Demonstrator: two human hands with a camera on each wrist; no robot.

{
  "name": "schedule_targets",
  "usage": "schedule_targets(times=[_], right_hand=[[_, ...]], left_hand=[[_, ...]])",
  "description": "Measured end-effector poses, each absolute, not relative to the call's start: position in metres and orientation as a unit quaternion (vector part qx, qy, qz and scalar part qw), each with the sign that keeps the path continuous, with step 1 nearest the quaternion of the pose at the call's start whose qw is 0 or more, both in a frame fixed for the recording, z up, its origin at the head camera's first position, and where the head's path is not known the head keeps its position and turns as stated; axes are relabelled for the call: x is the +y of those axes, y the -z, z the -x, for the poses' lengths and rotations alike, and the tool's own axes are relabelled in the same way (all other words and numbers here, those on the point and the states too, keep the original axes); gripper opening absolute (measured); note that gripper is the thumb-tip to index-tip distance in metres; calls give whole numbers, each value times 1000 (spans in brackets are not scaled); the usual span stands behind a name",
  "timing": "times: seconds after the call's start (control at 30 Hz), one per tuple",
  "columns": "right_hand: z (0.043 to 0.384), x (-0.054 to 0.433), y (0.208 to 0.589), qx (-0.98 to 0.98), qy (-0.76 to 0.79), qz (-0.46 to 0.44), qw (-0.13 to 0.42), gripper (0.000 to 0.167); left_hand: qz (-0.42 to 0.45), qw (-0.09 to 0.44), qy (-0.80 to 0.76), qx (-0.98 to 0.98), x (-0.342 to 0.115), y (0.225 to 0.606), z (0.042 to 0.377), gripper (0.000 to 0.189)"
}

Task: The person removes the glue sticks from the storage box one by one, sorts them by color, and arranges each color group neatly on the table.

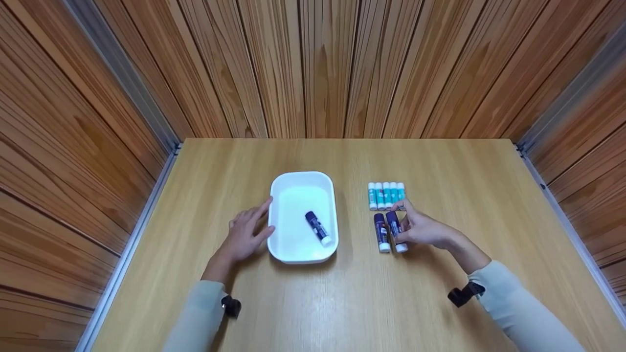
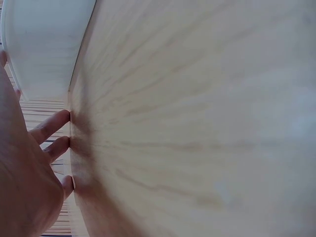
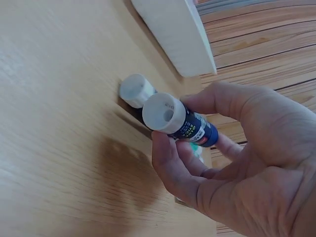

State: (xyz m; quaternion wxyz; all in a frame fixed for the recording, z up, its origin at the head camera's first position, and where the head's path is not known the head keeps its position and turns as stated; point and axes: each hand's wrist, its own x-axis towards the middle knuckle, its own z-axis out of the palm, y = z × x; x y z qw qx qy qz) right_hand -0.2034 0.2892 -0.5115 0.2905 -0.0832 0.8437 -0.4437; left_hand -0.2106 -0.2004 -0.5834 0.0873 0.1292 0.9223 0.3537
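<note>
My right hand (image 1: 423, 229) pinches a dark blue glue stick (image 1: 393, 224) with a white end between thumb and fingers; the right wrist view shows that white end (image 3: 160, 114) facing the camera. Just to its left lies a second glue stick (image 1: 381, 232) of the same kind on the table. My left hand (image 1: 246, 235) rests against the left side of a white plastic tub (image 1: 288, 205), thumb and forefinger at its rim. A third dark blue glue stick (image 1: 318, 228) lies slantwise inside the tub, toward its right side.
Behind the dark glue sticks, several smaller teal and white sticks (image 1: 386, 196) lie side by side in a row. The wooden table (image 1: 313, 303) is bounded by wood-plank walls (image 1: 323, 68) at the back and both sides.
</note>
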Motion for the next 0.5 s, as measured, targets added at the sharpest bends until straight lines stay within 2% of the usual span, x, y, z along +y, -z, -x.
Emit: schedule_targets(times=[0.5], right_hand=[[208,291,521,850,430,69,296,74]], left_hand=[[-137,74,-351,923,-200,582,209,78]])
